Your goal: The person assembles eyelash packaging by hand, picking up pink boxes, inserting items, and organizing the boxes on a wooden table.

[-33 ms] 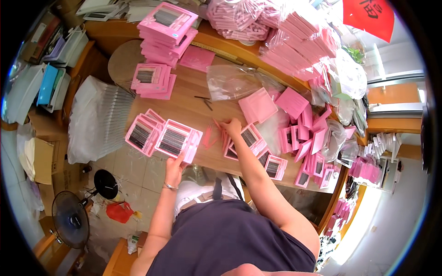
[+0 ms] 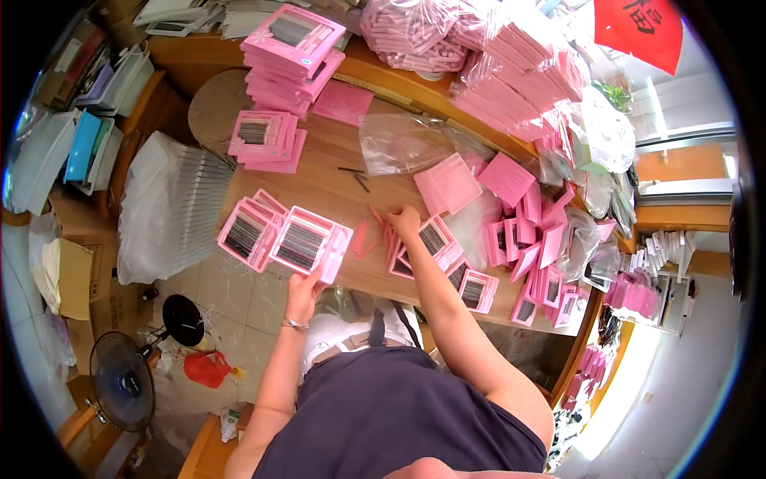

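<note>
My left hand (image 2: 302, 295) grips the lower edge of a pink lash box (image 2: 303, 241), tilted so the rows of black lashes in it face up. Just left of it, other pink lash boxes (image 2: 246, 233) lie overlapping at the table's front edge. My right hand (image 2: 404, 221) reaches over the table with its fingertips pinched at a slim pink piece, perhaps tweezers. More slim pink pieces (image 2: 363, 237) lie on the wood beside it. Beneath my right forearm sit several lash boxes (image 2: 435, 239), partly covered.
Stacked pink boxes (image 2: 291, 40) stand at the back left of the wooden table (image 2: 319, 172). Clear plastic bags (image 2: 415, 142) and two dark strips (image 2: 355, 177) lie behind my hands. Pink boxes (image 2: 523, 215) crowd the right. A fan (image 2: 121, 381) stands on the floor at left.
</note>
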Motion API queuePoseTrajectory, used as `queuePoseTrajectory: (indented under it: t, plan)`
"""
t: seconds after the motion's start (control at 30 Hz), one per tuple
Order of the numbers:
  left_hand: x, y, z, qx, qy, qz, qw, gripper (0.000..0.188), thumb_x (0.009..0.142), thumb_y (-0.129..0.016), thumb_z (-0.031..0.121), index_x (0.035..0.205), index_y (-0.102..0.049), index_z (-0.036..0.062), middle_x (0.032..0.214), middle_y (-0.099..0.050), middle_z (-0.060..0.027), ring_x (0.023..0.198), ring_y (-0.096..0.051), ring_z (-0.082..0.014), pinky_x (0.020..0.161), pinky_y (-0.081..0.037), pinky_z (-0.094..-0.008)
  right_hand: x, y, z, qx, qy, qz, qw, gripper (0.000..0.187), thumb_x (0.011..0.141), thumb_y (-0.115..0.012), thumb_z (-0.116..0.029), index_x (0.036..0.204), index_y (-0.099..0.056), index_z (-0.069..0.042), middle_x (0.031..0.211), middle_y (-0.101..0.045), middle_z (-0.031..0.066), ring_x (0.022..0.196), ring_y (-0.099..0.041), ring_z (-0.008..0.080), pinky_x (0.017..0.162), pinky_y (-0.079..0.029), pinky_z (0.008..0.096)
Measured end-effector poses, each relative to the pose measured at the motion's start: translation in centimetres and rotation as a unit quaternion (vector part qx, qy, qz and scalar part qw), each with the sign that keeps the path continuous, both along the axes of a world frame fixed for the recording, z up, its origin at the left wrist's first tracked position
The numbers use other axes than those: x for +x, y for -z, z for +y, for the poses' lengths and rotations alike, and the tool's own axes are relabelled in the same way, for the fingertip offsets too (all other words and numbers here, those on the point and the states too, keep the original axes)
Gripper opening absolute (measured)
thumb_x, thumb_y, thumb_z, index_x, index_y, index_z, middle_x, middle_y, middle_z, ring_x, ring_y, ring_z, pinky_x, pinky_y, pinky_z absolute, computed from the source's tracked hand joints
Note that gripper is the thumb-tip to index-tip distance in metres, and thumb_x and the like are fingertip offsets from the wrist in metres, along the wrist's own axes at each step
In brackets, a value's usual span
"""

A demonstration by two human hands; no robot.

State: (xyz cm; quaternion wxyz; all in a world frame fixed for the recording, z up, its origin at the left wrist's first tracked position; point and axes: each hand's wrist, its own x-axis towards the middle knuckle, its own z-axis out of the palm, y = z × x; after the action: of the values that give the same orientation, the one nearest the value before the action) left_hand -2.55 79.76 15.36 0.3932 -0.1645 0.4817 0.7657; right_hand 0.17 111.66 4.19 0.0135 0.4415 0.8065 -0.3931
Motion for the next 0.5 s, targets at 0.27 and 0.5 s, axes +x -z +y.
queuePoseTrajectory:
  t: [0.27, 0.5]
  plan:
    - [-2.1, -0.9, 0.0, 0.000, 0.075, 0.031, 0.997, 0.025, 0.095, -0.064, 0.016, 0.116, -0.062, 0.0024, 0.106, -0.067, -0.0016, 0.091, -0.065, -0.0085, 0.075, -0.054, -0.0229, 2.1, -2.9, -0.3, 0.025, 0.112, 0.092, 0.989, 0.037, 0.077, -0.072, -0.017, 0.104, -0.061, 0.005, 0.085, -0.070, 0.0174, 0.074, -0.070, 0.0254, 0.066, -0.056, 0.0340]
    - [-2.6, -4.1, 0.9, 0.017, 0.091, 0.083, 0.992, 0.034, 0.096, -0.063, 0.026, 0.120, -0.060, 0.0025, 0.110, -0.066, -0.0028, 0.097, -0.064, -0.0103, 0.082, -0.053, -0.0262, 2.2, -19.0, -6.3, -0.340, 0.045, 0.310, 0.887, 0.025, 0.088, -0.070, -0.005, 0.106, -0.057, 0.005, 0.092, -0.070, 0.0128, 0.082, -0.069, 0.0151, 0.072, -0.057, 0.0257]
